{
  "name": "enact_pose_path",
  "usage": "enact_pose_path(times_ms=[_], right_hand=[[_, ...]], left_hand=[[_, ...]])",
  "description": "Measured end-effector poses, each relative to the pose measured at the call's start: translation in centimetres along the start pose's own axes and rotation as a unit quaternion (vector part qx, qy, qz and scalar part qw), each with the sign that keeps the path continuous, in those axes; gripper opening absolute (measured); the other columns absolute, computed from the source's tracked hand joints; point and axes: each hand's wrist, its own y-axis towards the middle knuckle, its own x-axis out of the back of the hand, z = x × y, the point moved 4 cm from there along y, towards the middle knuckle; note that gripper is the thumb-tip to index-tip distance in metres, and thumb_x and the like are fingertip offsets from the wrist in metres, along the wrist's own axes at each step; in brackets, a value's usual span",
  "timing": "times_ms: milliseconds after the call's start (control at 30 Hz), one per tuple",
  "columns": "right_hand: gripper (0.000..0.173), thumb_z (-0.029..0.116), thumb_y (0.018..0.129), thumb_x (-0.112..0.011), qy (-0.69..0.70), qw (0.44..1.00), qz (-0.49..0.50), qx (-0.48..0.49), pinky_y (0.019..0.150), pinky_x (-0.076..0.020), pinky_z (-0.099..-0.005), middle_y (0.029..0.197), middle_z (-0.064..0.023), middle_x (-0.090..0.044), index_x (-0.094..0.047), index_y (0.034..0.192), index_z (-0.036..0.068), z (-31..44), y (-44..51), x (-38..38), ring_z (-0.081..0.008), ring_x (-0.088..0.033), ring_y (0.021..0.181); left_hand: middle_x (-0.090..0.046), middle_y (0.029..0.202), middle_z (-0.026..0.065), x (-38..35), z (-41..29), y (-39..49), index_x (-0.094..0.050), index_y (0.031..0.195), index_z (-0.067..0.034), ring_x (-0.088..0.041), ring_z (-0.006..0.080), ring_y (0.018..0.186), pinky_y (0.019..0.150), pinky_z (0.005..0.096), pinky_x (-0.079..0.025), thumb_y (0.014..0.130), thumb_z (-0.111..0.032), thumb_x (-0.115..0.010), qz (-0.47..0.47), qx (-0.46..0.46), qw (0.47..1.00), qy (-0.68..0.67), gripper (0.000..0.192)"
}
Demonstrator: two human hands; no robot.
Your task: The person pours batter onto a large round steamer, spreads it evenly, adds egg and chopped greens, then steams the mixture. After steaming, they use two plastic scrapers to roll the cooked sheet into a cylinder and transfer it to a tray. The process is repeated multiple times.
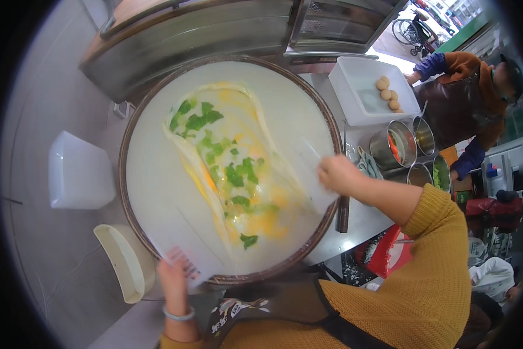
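A wide round pan or steamer surface with a brown rim (pixel 122 168) lies before me, white on top. On it spreads a thin pale sheet of batter (pixel 261 118), its long edges folded up, bearing streaks of yellow egg and chopped green leaves (pixel 204 118). My left hand (pixel 173 272) grips a thin whitish scraper sheet (pixel 196 244) with red marks at the near left rim. My right hand (pixel 338 174) grips another translucent scraper sheet (pixel 311 174) along the right fold. Both scrapers reach onto the white surface beside the batter sheet.
A white plastic bin (pixel 348 100) with several eggs (pixel 386 94) stands at the upper right. Metal pots (pixel 393 144) sit below it on the steel counter (pixel 331 237). A person in an apron (pixel 449 100) stands beyond. White (pixel 82 174) and cream (pixel 126 261) containers stand left.
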Motion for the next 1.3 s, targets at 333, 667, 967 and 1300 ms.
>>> enact_pose_path(times_ms=[333,667,967,1300], right_hand=[[0.012,0.007,0.075,-0.048,0.163,0.977,-0.047,-0.128,0.048,-0.0480,-0.0302,0.063,-0.0103,-0.059,-0.054,0.085,0.003,-8.4,3.8,0.5,-0.0177,-0.060,0.052],[0.016,0.012,0.080,-0.044,0.207,0.965,-0.028,-0.158,0.060,-0.0473,-0.0429,0.072,-0.0222,-0.058,-0.051,0.087,0.000,3.9,-7.5,-4.2,-0.0340,-0.060,0.065],[0.013,0.008,0.075,-0.048,0.244,0.945,-0.128,-0.175,0.056,-0.0485,-0.0388,0.068,-0.0180,-0.059,-0.054,0.083,0.001,-2.1,6.0,-4.8,-0.0281,-0.060,0.059],[0.018,0.007,0.074,-0.049,0.105,0.991,-0.083,0.002,0.071,-0.0465,-0.0443,0.084,-0.0238,-0.060,-0.053,0.088,-0.003,17.9,6.9,-1.0,-0.0369,-0.059,0.082]], left_hand=[[-0.053,0.073,0.0063,3.6,-3.7,9.1,-0.050,0.104,-0.002,-0.054,0.0148,0.059,0.046,0.0284,-0.048,0.076,-0.006,-0.041,0.002,0.016,0.985,0.170,0.030],[-0.054,0.070,0.0073,-5.1,-3.0,-1.2,-0.049,0.108,-0.002,-0.054,0.0132,0.054,0.043,0.0260,-0.047,0.081,-0.009,-0.043,0.081,-0.024,0.994,0.067,0.029],[-0.055,0.067,0.0116,-4.8,-3.1,11.9,-0.050,0.100,0.004,-0.056,0.0199,0.050,0.041,0.0314,-0.049,0.079,-0.005,-0.038,0.051,-0.039,0.997,0.047,0.026],[-0.057,0.073,0.0131,-13.9,-6.9,8.9,-0.056,0.087,0.004,-0.058,0.0231,0.058,0.044,0.0332,-0.048,0.074,-0.013,-0.044,0.173,-0.026,0.982,0.070,0.024]])
